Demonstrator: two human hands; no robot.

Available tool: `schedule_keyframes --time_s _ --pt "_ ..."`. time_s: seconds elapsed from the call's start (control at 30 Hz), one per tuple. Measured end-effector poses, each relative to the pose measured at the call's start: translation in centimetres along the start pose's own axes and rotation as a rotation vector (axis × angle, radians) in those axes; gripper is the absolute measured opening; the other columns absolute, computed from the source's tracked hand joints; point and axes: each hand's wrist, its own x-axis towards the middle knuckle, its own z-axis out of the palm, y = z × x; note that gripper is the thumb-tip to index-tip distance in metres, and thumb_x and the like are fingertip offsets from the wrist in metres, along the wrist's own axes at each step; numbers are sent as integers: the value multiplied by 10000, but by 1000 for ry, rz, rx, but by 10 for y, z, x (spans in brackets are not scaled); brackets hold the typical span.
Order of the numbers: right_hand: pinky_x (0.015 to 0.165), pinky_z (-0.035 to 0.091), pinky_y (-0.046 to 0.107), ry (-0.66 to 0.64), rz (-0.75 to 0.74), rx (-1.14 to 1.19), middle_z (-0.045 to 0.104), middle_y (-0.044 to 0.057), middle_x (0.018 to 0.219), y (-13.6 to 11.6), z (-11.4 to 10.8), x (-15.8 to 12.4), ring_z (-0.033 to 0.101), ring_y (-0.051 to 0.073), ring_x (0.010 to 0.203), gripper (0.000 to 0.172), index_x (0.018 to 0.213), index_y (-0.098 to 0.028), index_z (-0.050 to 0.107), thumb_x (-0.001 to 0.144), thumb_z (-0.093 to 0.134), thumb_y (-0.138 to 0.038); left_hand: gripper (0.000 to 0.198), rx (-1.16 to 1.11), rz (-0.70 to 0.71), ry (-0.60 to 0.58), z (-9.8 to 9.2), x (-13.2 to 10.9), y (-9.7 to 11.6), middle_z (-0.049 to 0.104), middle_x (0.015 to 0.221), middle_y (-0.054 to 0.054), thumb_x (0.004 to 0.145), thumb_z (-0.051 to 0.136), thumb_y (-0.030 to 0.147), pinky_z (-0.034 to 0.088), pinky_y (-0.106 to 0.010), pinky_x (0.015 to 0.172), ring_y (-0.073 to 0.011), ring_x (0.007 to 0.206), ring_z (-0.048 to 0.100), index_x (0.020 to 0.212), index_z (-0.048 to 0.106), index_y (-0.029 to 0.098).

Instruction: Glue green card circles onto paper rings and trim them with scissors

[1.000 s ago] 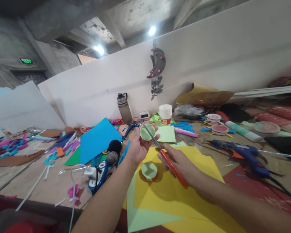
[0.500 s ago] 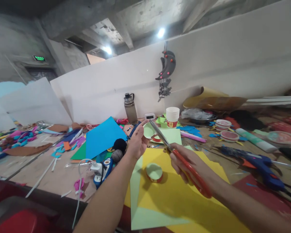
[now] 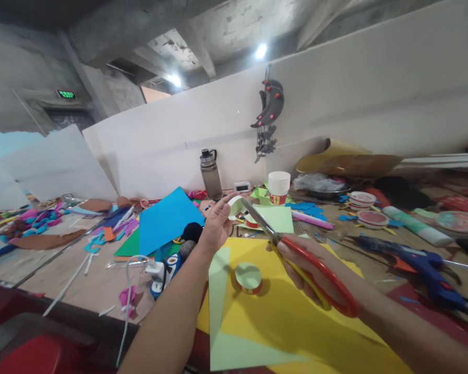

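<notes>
My left hand (image 3: pixel 217 224) pinches a small pale green paper piece (image 3: pixel 237 206), held up above the sheets. In my right hand (image 3: pixel 302 262) are scissors (image 3: pixel 315 264) with red and yellow handles, their blades pointing up and left to the edge of that piece. Whether the blades touch the paper I cannot tell. Below, a cut cup piece (image 3: pixel 248 278) with a pale green round top and a red rim rests on yellow paper (image 3: pixel 281 317). Another red-edged piece (image 3: pixel 251 222) lies on pale green paper behind the blades.
Stacked paper cups (image 3: pixel 279 188) and a bottle (image 3: pixel 210 174) stand at the back. At right lie a blue glue gun (image 3: pixel 411 265) and a tape-like roll (image 3: pixel 416 226). Blue sheets (image 3: pixel 169 223), a power strip (image 3: pixel 167 274) and its white cable are at left.
The pale green piece has turned in my left fingers and shows more edge-on. My right hand has shifted slightly right and tilted, so the scissor handles look wider apart.
</notes>
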Motion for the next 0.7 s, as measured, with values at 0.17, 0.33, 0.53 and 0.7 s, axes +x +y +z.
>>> schedule_keyframes --time_s 0.17,0.33,0.53,0.7 --pt "263 346 147 1 -25 9 525 -86 461 3 -1 1 420 63 288 545 897 -222 483 763 524 -749 381 0 19 -22 -1 -1 0 665 1248 -121 850 673 377 485 -282 911 -240 1149 617 1174 675 178" --pt "264 343 141 -3 -12 1 524 -86 461 2 -1 1 425 61 293 551 881 -221 479 762 518 -757 373 21 33 -23 0 -1 0 671 1237 -121 854 666 379 466 -326 983 -256 1197 592 1166 675 175" --pt "268 339 142 -7 3 -8 525 -82 466 -1 -1 -2 429 62 297 563 881 -219 477 751 515 -765 357 22 32 -29 0 -1 1 674 1229 -118 868 650 378 450 -333 1005 -258 1221 578 1164 674 178" --pt "263 313 141 -11 36 -28 508 -87 454 -2 0 -2 420 68 287 524 907 -226 472 778 492 -733 351 30 29 -34 0 -1 1 676 1224 -116 870 647 375 460 -312 973 -249 1189 596 1159 680 178"
